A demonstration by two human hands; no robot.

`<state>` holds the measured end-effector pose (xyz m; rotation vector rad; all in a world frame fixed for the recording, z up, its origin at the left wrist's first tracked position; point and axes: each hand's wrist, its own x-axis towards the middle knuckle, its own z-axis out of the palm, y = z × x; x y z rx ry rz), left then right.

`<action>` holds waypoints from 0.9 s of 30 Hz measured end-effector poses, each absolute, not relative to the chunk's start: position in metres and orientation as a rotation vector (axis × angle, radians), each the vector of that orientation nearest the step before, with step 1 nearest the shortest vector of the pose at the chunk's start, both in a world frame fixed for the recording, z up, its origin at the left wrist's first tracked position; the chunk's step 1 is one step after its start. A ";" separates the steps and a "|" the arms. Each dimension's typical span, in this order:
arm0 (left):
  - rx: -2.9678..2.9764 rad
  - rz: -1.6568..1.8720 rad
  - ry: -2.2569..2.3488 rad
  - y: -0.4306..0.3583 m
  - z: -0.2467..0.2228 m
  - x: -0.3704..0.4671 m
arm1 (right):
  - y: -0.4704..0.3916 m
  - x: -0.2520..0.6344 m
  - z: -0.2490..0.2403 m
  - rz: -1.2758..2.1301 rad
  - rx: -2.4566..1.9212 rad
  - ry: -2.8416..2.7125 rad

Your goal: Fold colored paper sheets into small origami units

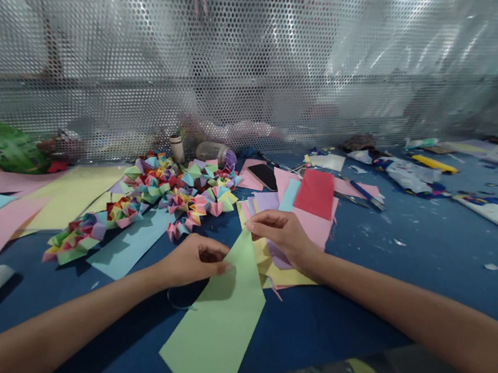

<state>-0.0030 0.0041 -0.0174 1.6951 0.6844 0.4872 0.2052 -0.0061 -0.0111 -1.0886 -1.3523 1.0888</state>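
folded paper stars (168,194), red sheet (315,194) behind green sheet (218,324)

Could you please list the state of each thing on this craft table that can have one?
Green sheet: unfolded, lifted at its top, pinched by both hands.
Left hand: closed on the sheet's left edge.
Right hand: fingertips pinching the sheet's top corner.
Folded paper pieces: finished, heaped together.
Loose coloured squares: flat, overlapping in a pile.
Jar: lying on its side.
Phone: screen dark.
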 end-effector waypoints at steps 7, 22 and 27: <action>1.678 0.486 0.676 0.004 -0.015 -0.003 | -0.006 0.206 -0.012 1.121 -1.069 -1.368; 1.560 0.605 0.701 0.013 -0.026 -0.003 | -0.011 0.203 -0.011 1.127 -1.103 -1.610; 1.517 0.678 0.741 0.017 -0.031 -0.003 | -0.016 0.205 -0.012 1.029 -1.211 -1.733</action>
